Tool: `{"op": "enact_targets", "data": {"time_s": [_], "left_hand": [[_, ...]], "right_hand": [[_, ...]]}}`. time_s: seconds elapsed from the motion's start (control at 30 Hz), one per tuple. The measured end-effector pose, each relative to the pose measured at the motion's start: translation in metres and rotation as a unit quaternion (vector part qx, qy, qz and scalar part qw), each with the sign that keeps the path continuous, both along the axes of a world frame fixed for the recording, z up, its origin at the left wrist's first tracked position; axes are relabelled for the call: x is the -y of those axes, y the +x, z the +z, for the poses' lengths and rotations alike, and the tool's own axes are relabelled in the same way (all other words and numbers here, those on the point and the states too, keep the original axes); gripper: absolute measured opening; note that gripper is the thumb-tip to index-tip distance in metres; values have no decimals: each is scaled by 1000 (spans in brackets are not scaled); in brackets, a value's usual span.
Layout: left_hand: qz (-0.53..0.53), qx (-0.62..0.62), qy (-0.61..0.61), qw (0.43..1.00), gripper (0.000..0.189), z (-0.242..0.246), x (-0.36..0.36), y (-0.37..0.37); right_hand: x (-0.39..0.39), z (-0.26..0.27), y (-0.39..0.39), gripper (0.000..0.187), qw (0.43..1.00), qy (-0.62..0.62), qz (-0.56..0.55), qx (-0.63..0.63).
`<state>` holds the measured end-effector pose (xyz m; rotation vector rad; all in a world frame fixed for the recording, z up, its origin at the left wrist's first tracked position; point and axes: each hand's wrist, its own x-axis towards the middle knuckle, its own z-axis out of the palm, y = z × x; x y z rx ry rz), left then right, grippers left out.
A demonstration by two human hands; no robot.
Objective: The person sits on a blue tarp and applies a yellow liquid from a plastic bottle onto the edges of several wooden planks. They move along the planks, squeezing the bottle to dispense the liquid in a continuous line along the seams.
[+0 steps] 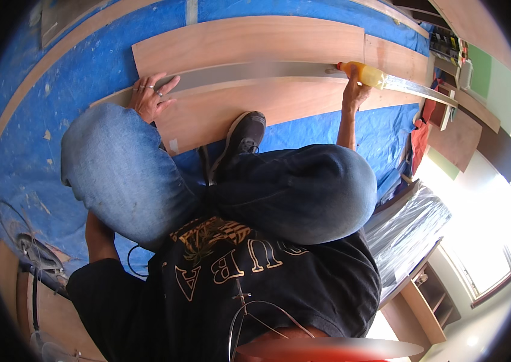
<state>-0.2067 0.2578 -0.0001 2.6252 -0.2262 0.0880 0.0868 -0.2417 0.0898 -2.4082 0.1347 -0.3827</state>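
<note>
A plastic bottle of yellow liquid (373, 76) with a red cap lies sideways in my right hand (355, 94), its cap pointing left. Below it runs a long narrow strip (219, 76), grey along its middle and left and shiny towards the right. A small smear shows on the strip near the cap. My left hand (151, 96) rests at the strip's left part, fingers spread, rings on them. The strip crosses between a far plywood panel (246, 38) and a near plywood panel (219, 108); whether it lies on them, I cannot tell.
A blue tarpaulin (350, 129) covers the floor. My dark shoe (248, 131) touches or overlaps the near panel's edge. A long wooden strip (33, 81) lies at left, near a cable and a dark tool (40, 251). Plastic-wrapped furniture (409, 231) and a cabinet (431, 298) stand at right.
</note>
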Motion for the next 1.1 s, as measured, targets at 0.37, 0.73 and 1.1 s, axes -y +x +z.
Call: {"op": "enact_targets", "data": {"time_s": [0.37,0.73,1.1], "left_hand": [[1,6,-3,1000,78,4,1,2],[-2,-13,-1,1000,78,3,0,1],[-5,-2,-6,1000,78,3,0,1]], "right_hand": [[-12,-1,-15,50,999,31,22,30],[-28,4,-17,45,1000,1,23,1],[-15,2,-27,49,997,30,67,25]]}}
